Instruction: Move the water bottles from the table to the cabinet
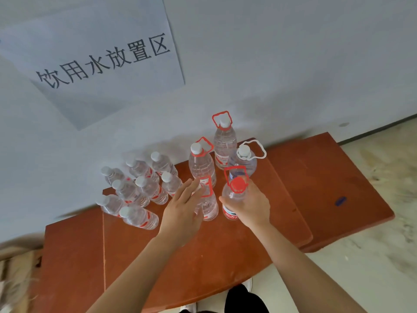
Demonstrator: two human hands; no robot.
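Note:
Clear plastic water bottles stand on a red-brown cabinet top (225,249) against a white wall. Several small bottles with white caps (144,190) cluster at the left. Larger bottles with carry handles stand at the right. My right hand (252,206) is wrapped around the shoulder of a large bottle with a red cap (234,197). My left hand (182,211) has its fingers spread and touches the side of a large bottle with a red handle (208,204); a full grip cannot be seen. Behind stand two more red-handled bottles (200,163) and a white-handled bottle (244,159).
A paper sign with printed characters (101,59) is stuck on the wall above the bottles. A second red-brown surface (338,184) adjoins at the right. Pale marbled floor (383,245) lies at the right. My shoes and dark trousers (243,299) show at the bottom edge.

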